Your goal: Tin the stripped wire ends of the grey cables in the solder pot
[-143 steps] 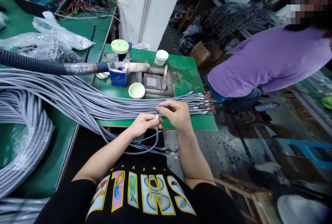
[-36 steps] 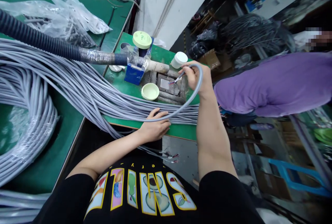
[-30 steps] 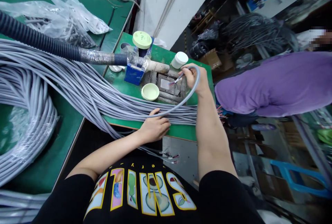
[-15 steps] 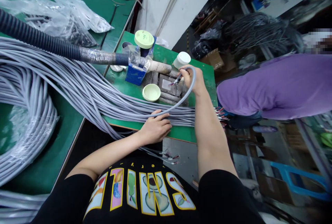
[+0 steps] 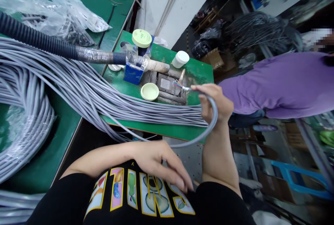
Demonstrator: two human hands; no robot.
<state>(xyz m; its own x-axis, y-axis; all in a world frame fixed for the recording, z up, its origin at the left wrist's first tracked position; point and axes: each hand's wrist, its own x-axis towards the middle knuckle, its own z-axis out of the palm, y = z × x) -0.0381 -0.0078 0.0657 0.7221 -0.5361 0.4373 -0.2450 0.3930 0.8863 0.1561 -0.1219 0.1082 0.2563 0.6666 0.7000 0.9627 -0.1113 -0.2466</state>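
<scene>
My right hand [image 5: 216, 104] is closed around a grey cable [image 5: 212, 127] near its stripped end, and thin coloured wire tips [image 5: 180, 85] stick out to the left over the dark metal pot [image 5: 167, 85] on the small green table [image 5: 198, 70]. The cable loops down from that hand toward my lap. My left hand [image 5: 159, 164] is off the table, low over my black shirt, fingers stretched out and holding nothing. A thick bundle of grey cables [image 5: 146, 112] lies across the table's front edge.
A ribbed black hose [image 5: 47, 44] ends at a blue box [image 5: 132, 73]. Green lids [image 5: 149, 91] and a white jar [image 5: 180, 59] stand by the pot. Coiled grey cables [image 5: 23, 113] and plastic bags [image 5: 60, 13] cover the left bench. A person in purple [image 5: 276, 86] bends at right.
My right hand has pulled the cable end back from the pot toward me and to the right. My left hand has left the cable bundle and dropped to my lap, now spread out.
</scene>
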